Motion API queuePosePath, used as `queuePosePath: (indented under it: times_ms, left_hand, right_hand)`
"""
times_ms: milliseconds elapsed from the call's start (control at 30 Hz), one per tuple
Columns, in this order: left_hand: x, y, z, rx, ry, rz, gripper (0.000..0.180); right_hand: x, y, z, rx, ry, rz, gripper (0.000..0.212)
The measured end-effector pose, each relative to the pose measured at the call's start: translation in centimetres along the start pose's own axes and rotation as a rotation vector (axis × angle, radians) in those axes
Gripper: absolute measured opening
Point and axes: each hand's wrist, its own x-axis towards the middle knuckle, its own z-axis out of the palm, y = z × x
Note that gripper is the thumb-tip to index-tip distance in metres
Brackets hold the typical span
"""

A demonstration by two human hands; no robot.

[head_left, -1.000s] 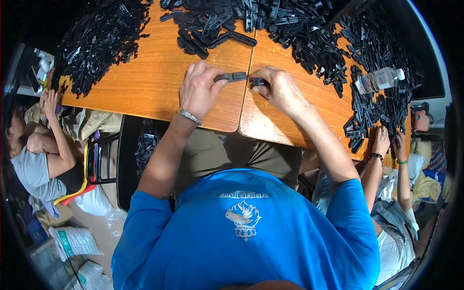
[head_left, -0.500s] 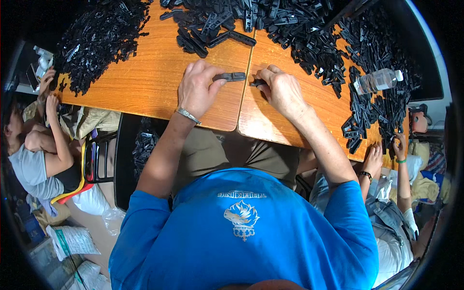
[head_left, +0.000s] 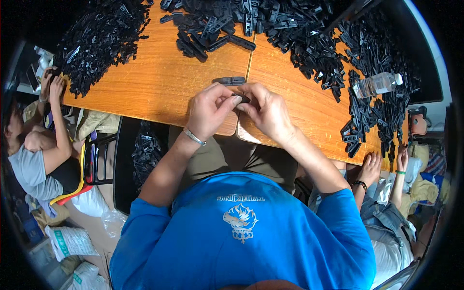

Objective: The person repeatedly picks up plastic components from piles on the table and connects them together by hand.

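Note:
My left hand [head_left: 209, 110] and my right hand [head_left: 264, 112] meet over the near edge of the wooden table [head_left: 159, 82]. Both pinch a small black plastic part [head_left: 241, 98] between their fingertips. A longer black plastic piece [head_left: 229, 80] lies loose on the table just beyond my hands. A metal bracelet circles my left wrist. Large heaps of black plastic parts [head_left: 270, 24] cover the far side of the table.
A clear plastic water bottle [head_left: 377, 84] lies on the right among the parts. Another heap of parts [head_left: 96, 38] fills the far left. A seated person [head_left: 34, 159] works at the left, and another person's hands [head_left: 372, 166] reach the table's right edge. A black bin [head_left: 140, 150] sits under the table.
My left hand let go of the longer piece, which now lies on the table. Both hands drew back toward me and came together on the small part.

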Motion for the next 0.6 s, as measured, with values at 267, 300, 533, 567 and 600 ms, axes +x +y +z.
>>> queuePosePath:
  times_ms: [267,300,533,567,600]
  left_hand:
    - [2.5,1.4,-2.0,0.537,0.202,0.255,0.016]
    - [2.9,1.4,-2.3,0.629,0.235,0.274,0.016]
    - [4.1,0.0,-2.1,0.705,0.128,0.275,0.017]
    - [4.4,-0.1,-2.5,0.681,0.114,0.292,0.018]
    - [4.4,0.0,-2.3,0.648,0.091,0.312,0.019]
  right_hand:
    - [2.8,2.8,0.1,-0.251,0.254,-0.203,0.022]
    - [3.3,3.1,0.1,-0.260,0.226,-0.168,0.024]
    - [5.6,5.0,-1.0,-0.284,0.118,-0.175,0.023]
    - [5.9,5.0,-1.1,-0.303,0.120,-0.256,0.022]
    - [6.2,5.0,-1.0,-0.316,0.125,-0.235,0.022]
